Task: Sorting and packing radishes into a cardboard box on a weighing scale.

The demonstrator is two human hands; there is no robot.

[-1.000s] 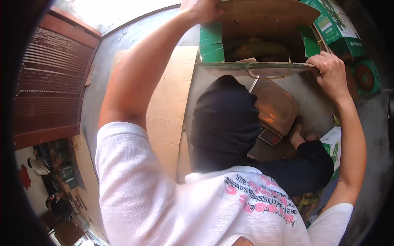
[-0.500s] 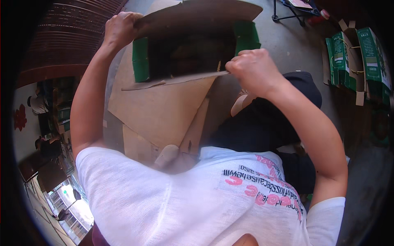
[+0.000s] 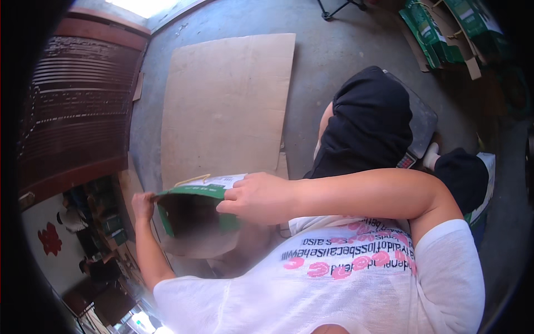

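A green and white cardboard box with a yellow cord handle is held low at my left front, its open end facing me and its inside dark. My left hand is closed round the box's left edge. At the right edge my right hand grips the box, its fingers bent over the rim. A brown flap hangs below the opening, blurred. Beyond the box a large flat cardboard sheet lies on the grey floor.
At the far right stand more green boxes with cord handles. My bent knee in black cloth is right of the sheet, beside a grey scale with a keypad. A dark red slatted door rises at the left. Black stand legs show at the top.
Both hands have brought the box down and closer to my body, toward the left. Its printed green and white side now shows on top. The view has turned, uncovering the cardboard sheet.
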